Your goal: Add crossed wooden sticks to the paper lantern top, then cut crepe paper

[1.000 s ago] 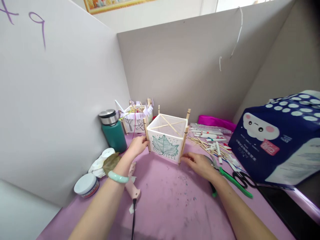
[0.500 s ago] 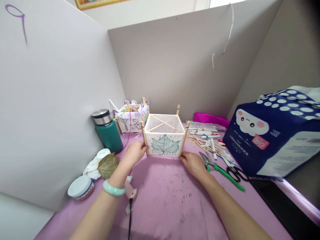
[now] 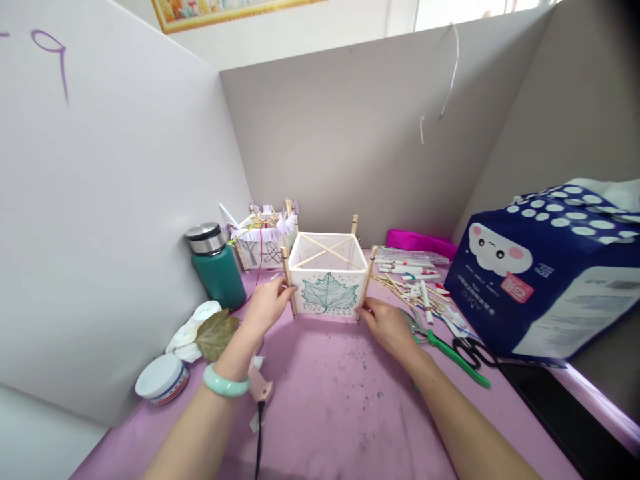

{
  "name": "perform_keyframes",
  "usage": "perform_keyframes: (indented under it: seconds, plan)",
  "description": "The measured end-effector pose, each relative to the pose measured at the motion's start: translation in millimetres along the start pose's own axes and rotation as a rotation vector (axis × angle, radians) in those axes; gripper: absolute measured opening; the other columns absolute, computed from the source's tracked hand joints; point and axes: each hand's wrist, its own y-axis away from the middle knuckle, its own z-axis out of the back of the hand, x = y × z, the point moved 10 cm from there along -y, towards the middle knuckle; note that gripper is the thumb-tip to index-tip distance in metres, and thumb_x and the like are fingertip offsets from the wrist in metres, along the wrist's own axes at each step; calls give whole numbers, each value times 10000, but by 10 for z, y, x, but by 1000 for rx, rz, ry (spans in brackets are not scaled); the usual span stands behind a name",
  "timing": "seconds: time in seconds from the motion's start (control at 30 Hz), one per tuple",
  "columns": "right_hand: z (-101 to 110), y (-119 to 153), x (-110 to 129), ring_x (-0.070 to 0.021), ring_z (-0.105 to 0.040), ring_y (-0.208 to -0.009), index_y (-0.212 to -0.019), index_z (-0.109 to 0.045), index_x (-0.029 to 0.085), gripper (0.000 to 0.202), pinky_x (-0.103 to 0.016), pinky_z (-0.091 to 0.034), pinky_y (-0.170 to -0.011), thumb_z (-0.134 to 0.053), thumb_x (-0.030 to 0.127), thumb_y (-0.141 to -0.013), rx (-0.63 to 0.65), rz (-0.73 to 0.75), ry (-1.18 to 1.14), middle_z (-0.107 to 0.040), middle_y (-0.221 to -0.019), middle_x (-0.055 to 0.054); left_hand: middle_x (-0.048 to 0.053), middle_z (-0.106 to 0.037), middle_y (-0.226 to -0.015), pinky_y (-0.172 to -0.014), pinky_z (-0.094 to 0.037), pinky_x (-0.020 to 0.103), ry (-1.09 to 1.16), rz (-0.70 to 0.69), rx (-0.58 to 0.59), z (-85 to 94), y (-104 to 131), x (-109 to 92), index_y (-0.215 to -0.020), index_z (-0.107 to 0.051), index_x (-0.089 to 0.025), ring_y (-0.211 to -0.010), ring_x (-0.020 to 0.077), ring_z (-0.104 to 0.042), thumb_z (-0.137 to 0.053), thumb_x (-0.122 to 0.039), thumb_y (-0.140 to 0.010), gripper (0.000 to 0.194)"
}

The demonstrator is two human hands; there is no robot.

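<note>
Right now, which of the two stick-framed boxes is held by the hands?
The nearer box, with the green leaf drawing on its front; the other, behind it, has purple fringe and no hand on it.

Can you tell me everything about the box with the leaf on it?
The leaf box is white and looks like paper, with a big green leaf drawn on its front and little marks around it. Wooden sticks stand at its corners, and two thin ones cross over its open top. It stands upright on the purple table. The left hand touches its left front stick, and the right hand its lower right front corner.
</note>
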Motion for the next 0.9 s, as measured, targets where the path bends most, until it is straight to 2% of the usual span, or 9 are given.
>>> perform_keyframes:
  seconds: [0.17, 0.27, 0.33, 0.4, 0.5, 0.57, 0.7, 0.77, 0.9]
  plan:
    - [-12, -14, -3, -201, -645, -755, -800, -637, 192, 239, -269, -374, -638, -453, 305, -902, -5, -18, 57, -710, -806, -71, 74, -716, -782, -653, -419, 284, -81, -25, -23, 31, 2, -62, -794, -643, -188, -745, 226, -666, -484, -336, -874, 232]
    - [89, -22, -47, -185, -624, -705, -927, -644, 201, 204, -278, -404, -639, -526, 353, -859, -55, -12, -104, -701, -859, -54, 54, -727, -849, -693, -446, 282, -10, -6, -23, 96, 20, -63, -875, -652, -202, -796, 219, -672, -568, -375, -830, 197]
    - [312, -37, -68, -161, -599, -672, -1097, -602, 208, 332, -283, -434, -648, -578, 397, -825, -193, 21, -297, -682, -922, -47, 33, -724, -872, -728, -467, 281, 73, 22, -120, 264, 38, -55, -966, -645, -215, -801, 203, -671, -625, -424, -787, 276]
    - [563, -70, -67, -145, -574, -668, -1183, -555, 207, 430, -280, -450, -642, -594, 424, -813, -328, 82, -483, -653, -954, -49, 23, -709, -885, -751, -482, 283, 131, 23, -280, 494, 61, -77, -1037, -629, -213, -764, 180, -662, -650, -427, -765, 347]
    - [776, -214, 13, -138, -546, -696, -1084, -588, 204, 364, -265, -445, -631, -619, 421, -794, -347, 168, -629, -610, -925, -38, 42, -668, -1012, -754, -499, 279, 192, -52, -407, 693, 33, -187, -1058, -621, -195, -735, 149, -642, -646, -368, -765, 342]
    - [815, -331, 105, -137, -534, -716, -966, -608, 195, 283, -260, -436, -642, -628, 414, -788, -267, 211, -655, -592, -900, -30, 52, -647, -1037, -685, -515, 263, 305, -77, -338, 646, -67, -221, -1034, -624, -185, -726, 143, -631, -611, -378, -785, 315]
    - [850, -434, 291, -132, -503, -711, -855, -616, 187, 236, -248, -405, -622, -587, 419, -828, -140, 324, -579, -562, -848, -21, 36, -611, -846, -519, -495, 221, 481, -63, -150, 454, -232, -208, -844, -626, -160, -636, 127, -578, -536, -452, -825, 305]
    - [887, -437, 332, -132, -489, -706, -838, -622, 186, 239, -245, -392, -607, -582, 422, -838, -144, 374, -535, -542, -823, -19, 34, -587, -856, -523, -500, 216, 478, -97, -125, 434, -256, -220, -771, -614, -157, -626, 114, -557, -546, -450, -819, 305]
    - [908, -457, 346, -136, -481, -704, -812, -623, 188, 234, -247, -381, -592, -590, 419, -842, -158, 426, -531, -518, -801, -16, 53, -573, -978, -592, -526, 225, 474, -177, -84, 410, -269, -245, -785, -647, -154, -712, 123, -570, -586, -414, -795, 267]
